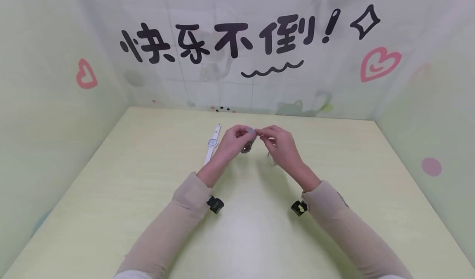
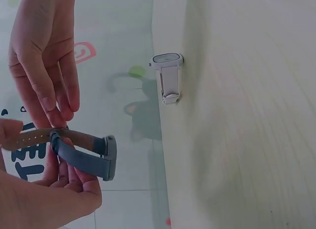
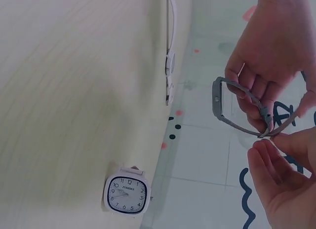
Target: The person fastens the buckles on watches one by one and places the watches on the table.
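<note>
A wristwatch [image 2: 84, 160] with a blue-grey strap, brown on its inner side, is held in the air between both hands. Its strap forms a loop through the buckle, and the case [image 3: 217, 98] hangs from one side. My left hand [image 1: 234, 142] grips the strap, its thumb on the free end and its fingers behind the loop. The fingertips of my right hand [image 1: 283, 147] pinch the strap close to the buckle. From the head, the hands cover much of the watch.
Left of my left hand, a white watch [image 1: 212, 143] lies stretched out on the table [image 1: 130, 188]. Another white watch [image 3: 127, 192] with a rounded-square dial stands below my right hand, its strap closed. Printed walls [image 1: 233, 89] enclose the table's back and sides.
</note>
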Motion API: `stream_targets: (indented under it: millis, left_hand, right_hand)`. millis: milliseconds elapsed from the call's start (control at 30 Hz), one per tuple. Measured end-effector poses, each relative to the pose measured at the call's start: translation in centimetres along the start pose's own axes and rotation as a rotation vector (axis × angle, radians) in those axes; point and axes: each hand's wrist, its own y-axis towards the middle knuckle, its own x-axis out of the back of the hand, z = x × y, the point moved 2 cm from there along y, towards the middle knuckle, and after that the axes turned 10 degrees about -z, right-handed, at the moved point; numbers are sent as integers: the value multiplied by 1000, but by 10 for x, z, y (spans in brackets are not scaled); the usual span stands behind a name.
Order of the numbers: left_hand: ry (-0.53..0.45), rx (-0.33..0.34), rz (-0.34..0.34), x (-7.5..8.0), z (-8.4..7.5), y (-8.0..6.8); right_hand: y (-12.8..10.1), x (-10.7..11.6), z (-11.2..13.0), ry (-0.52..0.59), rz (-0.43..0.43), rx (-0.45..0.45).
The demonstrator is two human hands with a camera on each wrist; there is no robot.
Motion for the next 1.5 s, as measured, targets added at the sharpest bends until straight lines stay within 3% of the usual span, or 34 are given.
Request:
stream_targets:
  millis: [133, 333, 600, 733, 1033, 1200, 1500]
  left_hand:
    - [-22, -1, -13, -1, 0, 0]
    - [-111, 24, 42, -3, 1, 0]
    - [-286, 69, 107, 0, 1, -2]
    - [-273, 73, 123, 2, -1, -4]
    - [-115, -31, 105, 0, -2, -5]
    - [-132, -86, 85, 0, -2, -5]
    - [-184, -90, 60, 8, 4, -4]
  right_hand:
    - [3, 2, -1, 66, -1, -44]
    - [3, 0, -2, 121, 20, -32]
    - [0, 2, 2, -18, -99, 123]
    - [0, 2, 5, -54, -121, 169]
    - [0, 8, 8, -71, -126, 152]
    - [1, 14, 10, 0, -72, 77]
    - [-3, 17, 7, 73, 25, 18]
